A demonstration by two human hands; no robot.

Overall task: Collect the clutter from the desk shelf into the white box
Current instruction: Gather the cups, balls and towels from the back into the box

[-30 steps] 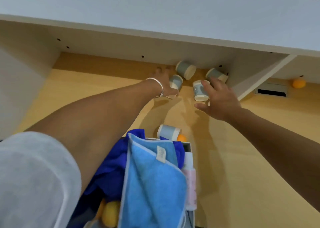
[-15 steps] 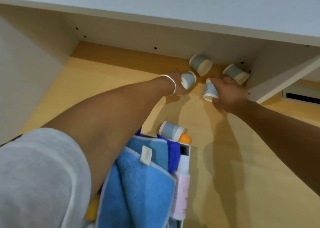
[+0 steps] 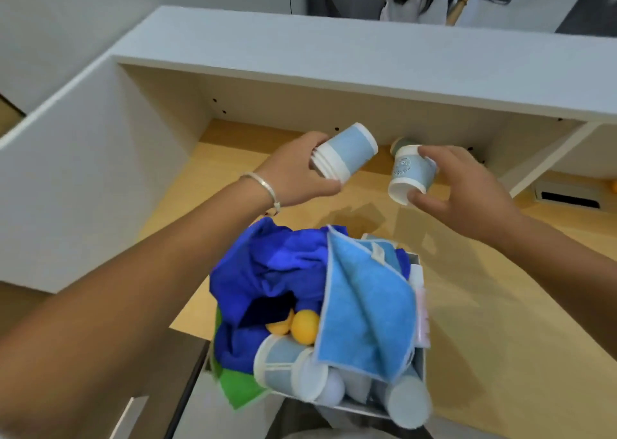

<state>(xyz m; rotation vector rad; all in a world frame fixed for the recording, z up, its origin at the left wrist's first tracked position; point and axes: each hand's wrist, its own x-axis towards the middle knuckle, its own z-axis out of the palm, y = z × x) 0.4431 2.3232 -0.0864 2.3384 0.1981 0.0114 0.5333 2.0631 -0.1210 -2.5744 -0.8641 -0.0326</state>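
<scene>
Single head-worn wide-angle view, no second camera to overlap with. Looks forward and steeply down from above the tabletop (image 3: 484, 321), facing the white desk shelf (image 3: 334, 68) across the top of frame. Both forearms enter from the bottom corners; left hand (image 3: 300, 171) and right hand (image 3: 467, 188) sit mid-frame, close to the lens. White box (image 3: 419, 365) lies nearest, bottom centre, seen from almost overhead. Edges bend with lens distortion. Room floor beyond the shelf is blurred.

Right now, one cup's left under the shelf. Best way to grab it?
The cup lies tipped at the back of the shelf, mostly hidden behind the right hand. Reach in low from the front and pinch across its side wall, probably; the overhang blocks a top-down approach.
</scene>
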